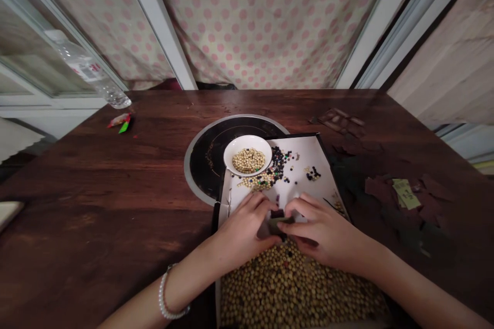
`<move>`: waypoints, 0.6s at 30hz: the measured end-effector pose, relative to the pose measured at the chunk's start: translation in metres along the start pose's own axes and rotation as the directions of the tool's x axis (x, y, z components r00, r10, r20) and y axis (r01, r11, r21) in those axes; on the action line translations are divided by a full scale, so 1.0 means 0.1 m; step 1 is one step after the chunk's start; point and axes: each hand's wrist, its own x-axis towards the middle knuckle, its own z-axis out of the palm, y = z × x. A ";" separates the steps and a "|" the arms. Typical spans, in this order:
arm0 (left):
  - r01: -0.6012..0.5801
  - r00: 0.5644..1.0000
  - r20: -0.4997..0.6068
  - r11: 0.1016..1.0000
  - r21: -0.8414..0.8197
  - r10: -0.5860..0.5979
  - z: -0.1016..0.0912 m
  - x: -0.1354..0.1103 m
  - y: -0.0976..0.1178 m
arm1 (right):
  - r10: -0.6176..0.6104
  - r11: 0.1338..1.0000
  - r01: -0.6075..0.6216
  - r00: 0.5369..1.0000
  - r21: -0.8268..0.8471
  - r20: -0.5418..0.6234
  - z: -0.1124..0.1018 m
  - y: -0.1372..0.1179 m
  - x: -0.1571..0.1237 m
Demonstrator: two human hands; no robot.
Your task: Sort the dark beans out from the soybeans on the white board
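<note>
My left hand [243, 231] and my right hand [320, 231] meet over a small dark folded piece [280, 220], possibly card or paper, and their fingers pinch it from both sides. Below my wrists lies a thick layer of tan soybeans [293, 288] in a dark-edged tray. Just beyond my fingertips, a white sheet [309, 164] carries scattered black beads [278, 164] and some soybeans. A white bowl [247, 155] of soybeans rests on the sheet's far left corner. A beaded bracelet [168, 298] circles my left wrist.
A dark wooden table [96, 180] holds a round black hob with a silver rim [206, 164]. Dark brown scraps [405, 198] and a yellow-green paper [406, 194] lie right. A plastic bottle [88, 69] and colourful wrapper [120, 122] sit far left, before a polka-dot curtain [262, 20].
</note>
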 end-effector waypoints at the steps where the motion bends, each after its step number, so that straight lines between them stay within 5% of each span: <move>1: -0.002 1.000 0.004 1.000 -0.002 0.002 0.00 0.00 0.00 | -0.009 1.000 0.009 1.000 0.009 0.002 0.00 0.00 0.00; 18: 0.012 1.000 0.016 1.000 0.011 -0.013 -0.01 0.00 0.02 | 0.033 0.999 -0.033 0.999 0.006 -0.038 0.01 0.01 0.00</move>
